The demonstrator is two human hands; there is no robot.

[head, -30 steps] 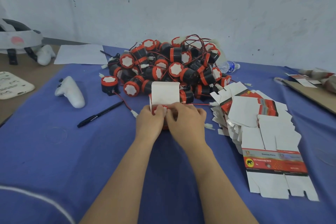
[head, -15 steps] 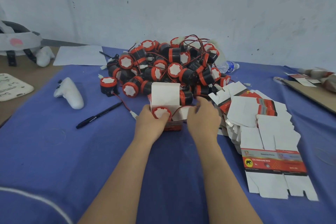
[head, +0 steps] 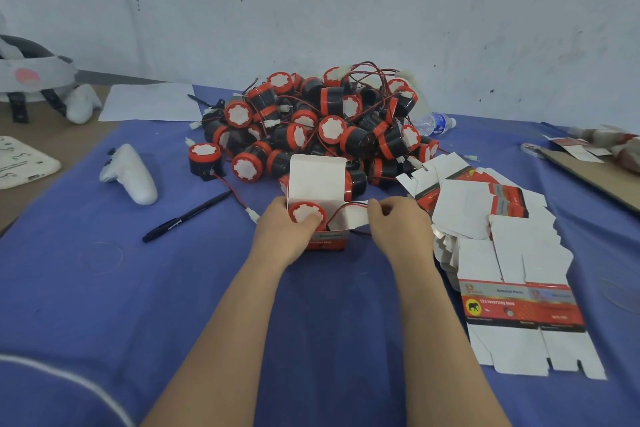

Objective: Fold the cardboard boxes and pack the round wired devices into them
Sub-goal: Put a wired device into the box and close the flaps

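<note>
A small red-and-white cardboard box (head: 325, 242) stands on the blue cloth with its white lid flap (head: 317, 180) raised. A round red-and-black device (head: 306, 213) sits in its open top, and its red wire arcs out to the right. My left hand (head: 282, 236) grips the box's left side, thumb pressing on the device. My right hand (head: 398, 229) pinches the box's right side flap (head: 349, 218). A heap of round wired devices (head: 318, 128) lies just behind. Flat unfolded boxes (head: 502, 246) are stacked to the right.
A black pen (head: 187, 217) and a white controller (head: 130, 173) lie at left. White paper (head: 150, 102) and a headset (head: 31, 76) are at far left. A water bottle (head: 433, 123) lies behind the heap. Brown cardboard (head: 595, 173) with scraps sits at far right.
Both hands covered the box top a second ago. My right hand has moved off to the right side flap, exposing the device in the box. My left hand stays on the box.
</note>
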